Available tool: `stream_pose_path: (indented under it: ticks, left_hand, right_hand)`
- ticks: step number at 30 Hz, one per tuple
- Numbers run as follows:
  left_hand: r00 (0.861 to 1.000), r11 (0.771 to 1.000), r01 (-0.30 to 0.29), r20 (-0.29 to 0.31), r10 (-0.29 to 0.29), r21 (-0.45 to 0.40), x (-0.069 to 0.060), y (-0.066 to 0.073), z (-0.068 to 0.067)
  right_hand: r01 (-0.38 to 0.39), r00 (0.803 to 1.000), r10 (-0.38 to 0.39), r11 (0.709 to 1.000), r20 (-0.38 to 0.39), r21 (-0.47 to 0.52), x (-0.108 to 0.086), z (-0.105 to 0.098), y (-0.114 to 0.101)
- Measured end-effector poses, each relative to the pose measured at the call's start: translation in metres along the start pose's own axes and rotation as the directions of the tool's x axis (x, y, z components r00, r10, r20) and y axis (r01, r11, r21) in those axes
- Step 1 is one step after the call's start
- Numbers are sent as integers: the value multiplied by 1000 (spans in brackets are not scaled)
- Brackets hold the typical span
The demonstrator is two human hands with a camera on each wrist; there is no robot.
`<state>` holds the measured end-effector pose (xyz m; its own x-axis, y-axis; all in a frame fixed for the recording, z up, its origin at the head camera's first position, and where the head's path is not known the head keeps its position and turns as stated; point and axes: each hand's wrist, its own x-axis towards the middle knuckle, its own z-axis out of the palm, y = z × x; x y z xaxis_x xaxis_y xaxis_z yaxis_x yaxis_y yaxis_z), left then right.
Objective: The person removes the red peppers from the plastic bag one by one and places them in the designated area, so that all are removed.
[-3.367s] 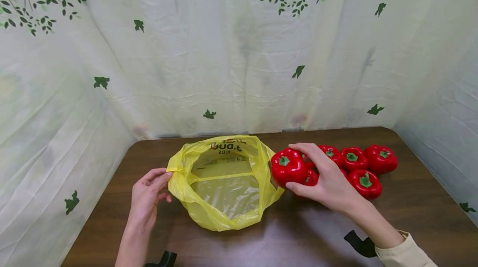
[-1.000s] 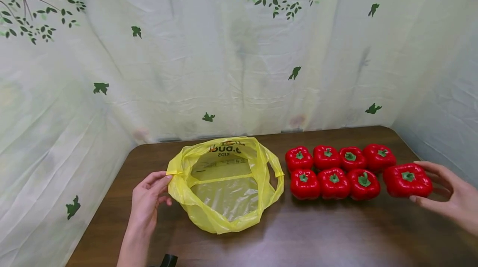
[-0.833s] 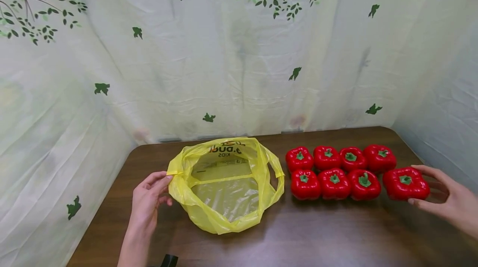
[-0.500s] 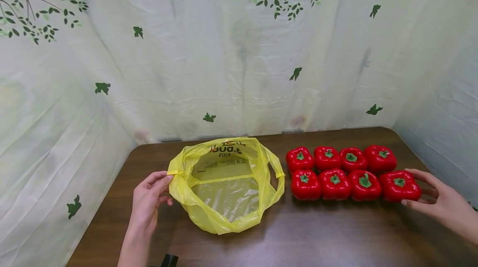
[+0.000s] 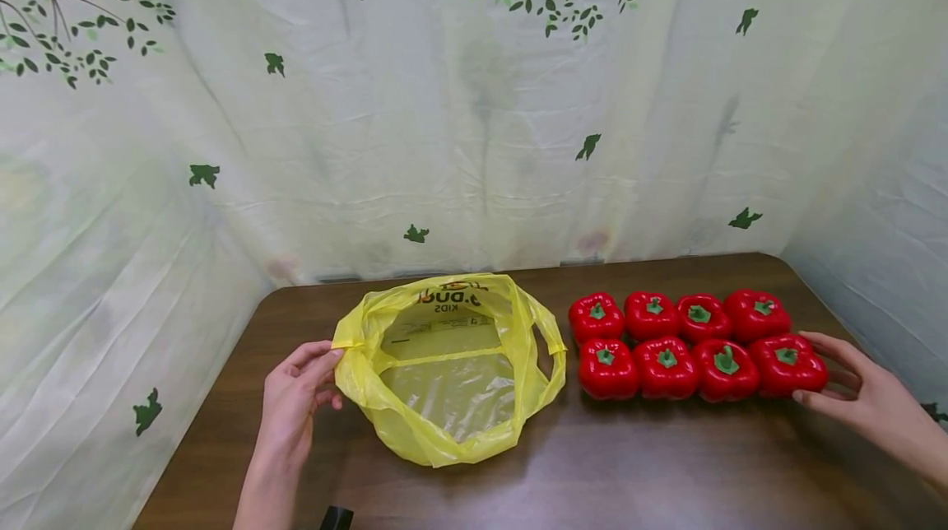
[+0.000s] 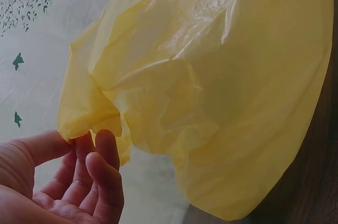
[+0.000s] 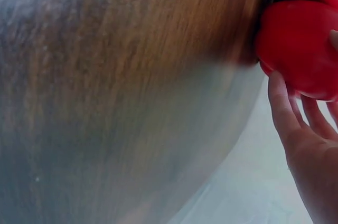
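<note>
My left hand [image 5: 292,390] pinches the left handle edge of a yellow plastic bag [image 5: 437,452], whose mouth gapes upward in the head view. In the left wrist view, thumb and fingertips meet on the bag's thin film [image 6: 174,92]. Far to the right, my right hand [image 5: 870,398] grips a red bell pepper [image 5: 803,374] at the right end of the front row, thumb at its near side and fingers at its far side. That pepper touches its left neighbour [image 5: 729,382]. The right wrist view shows the gripped pepper [image 7: 301,39] partly, cut off by the frame's edge.
Several more red bell peppers [image 5: 652,316] stand in two rows, stems up, right of the bag. All rest on a brown wooden table [image 5: 578,472]. Pale cloth with leaf prints [image 5: 489,143] hangs behind and at both sides. A black piece [image 5: 337,518] shows at the near edge.
The right hand has carried its bell pepper from beside the bag to the far right, then left and down against the front row. The left hand still pinches the bag.
</note>
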<state>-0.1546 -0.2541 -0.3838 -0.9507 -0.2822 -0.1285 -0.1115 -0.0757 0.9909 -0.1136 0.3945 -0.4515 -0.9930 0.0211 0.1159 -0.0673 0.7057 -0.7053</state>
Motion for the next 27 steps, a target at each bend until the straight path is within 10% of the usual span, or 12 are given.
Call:
stream_pose_path:
  ticks: [18, 27]
  left_hand:
    - [1000, 1000, 1, 9, -1, 2, -1, 1, -2]
    - [1000, 1000, 0, 30, 0, 25, -2, 4, -5]
  right_hand:
    - [-21, 1000, 21, 1000, -7, 23, 0, 1, 0]
    - [133, 972, -122, 990, -200, 47, -6, -7, -12]
